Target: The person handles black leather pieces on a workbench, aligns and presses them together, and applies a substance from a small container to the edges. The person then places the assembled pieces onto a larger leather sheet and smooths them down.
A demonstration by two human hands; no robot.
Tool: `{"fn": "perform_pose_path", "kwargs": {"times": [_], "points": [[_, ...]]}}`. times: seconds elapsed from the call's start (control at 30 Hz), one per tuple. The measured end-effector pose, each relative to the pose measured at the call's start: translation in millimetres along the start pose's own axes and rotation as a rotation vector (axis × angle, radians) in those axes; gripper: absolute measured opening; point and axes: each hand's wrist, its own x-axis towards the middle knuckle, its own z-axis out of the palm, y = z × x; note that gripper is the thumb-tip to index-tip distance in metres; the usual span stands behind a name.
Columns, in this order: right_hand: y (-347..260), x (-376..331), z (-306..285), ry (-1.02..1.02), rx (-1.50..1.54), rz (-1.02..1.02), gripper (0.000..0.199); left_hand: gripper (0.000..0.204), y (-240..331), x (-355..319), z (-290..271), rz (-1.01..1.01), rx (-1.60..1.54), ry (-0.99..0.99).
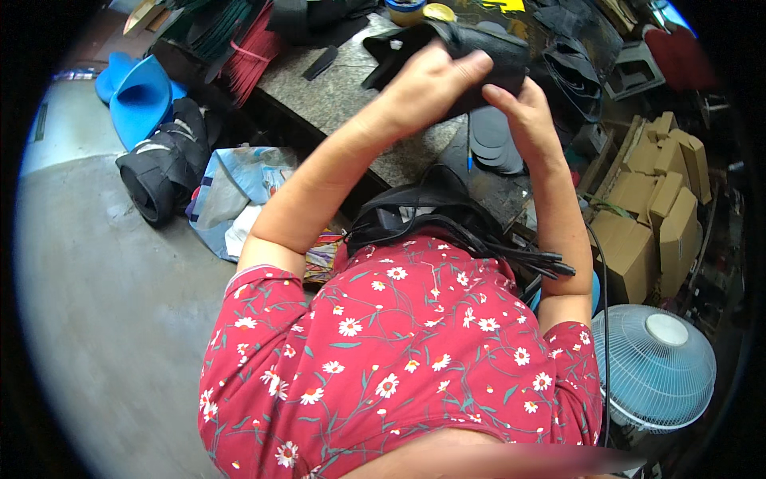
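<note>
A black leather-like piece (507,65) is held up over the worktable between my two hands. My left hand (431,84) is closed on its near side, thumb lying across the top and the other fingers partly hidden. At the right end, my right hand (525,116) pinches the same piece, thumb toward me and fingers behind it. Below the hands lie stacked grey rounded flat pieces (493,137) with a blue pen (469,156) beside them. On my lap rests a heap of black leather-like pieces (427,199) with strap-like ends hanging to the right.
The speckled worktable (319,100) carries dark scraps, red strips (249,56) and a yellow-blue tub (405,11). Cardboard boxes (630,231) and a blue caged fan (658,367) stand right. Black rolls (159,176), a blue object (140,96) and a bag (231,188) lie left.
</note>
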Motion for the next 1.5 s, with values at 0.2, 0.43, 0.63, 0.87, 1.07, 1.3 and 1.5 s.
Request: {"fn": "perform_pose_path", "kwargs": {"times": [0.2, 0.43, 0.63, 0.87, 1.07, 1.3, 1.5], "points": [[-3, -21, -34, 0.374, 0.362, -0.284, 0.042, 0.041, -94, 5, -41, 0.385, 0.859, -0.071], [19, -33, -55, 0.486, 0.169, -0.241, 0.042, 0.067, -187, -31, -66, 0.389, 1.428, -0.362], [11, -48, -67, 0.505, 0.209, -0.300, 0.040, 0.068, -120, -129, -125, -0.060, 1.664, 0.032], [20, -40, -57, 0.547, 0.265, -0.343, 0.037, 0.063, -85, -82, -113, -0.390, 1.387, 0.054], [18, -36, -28, 0.380, 0.234, -0.332, 0.035, 0.068, -164, 21, -81, 0.337, 1.599, -0.169], [4, -30, -24, 0.441, 0.143, -0.296, 0.035, 0.076, -176, -30, -136, -0.042, 1.570, 0.074], [-14, -9, -41, 0.674, 0.432, -0.506, 0.040, 0.068, -89, -117, -142, -0.662, 1.299, 0.151]]}}
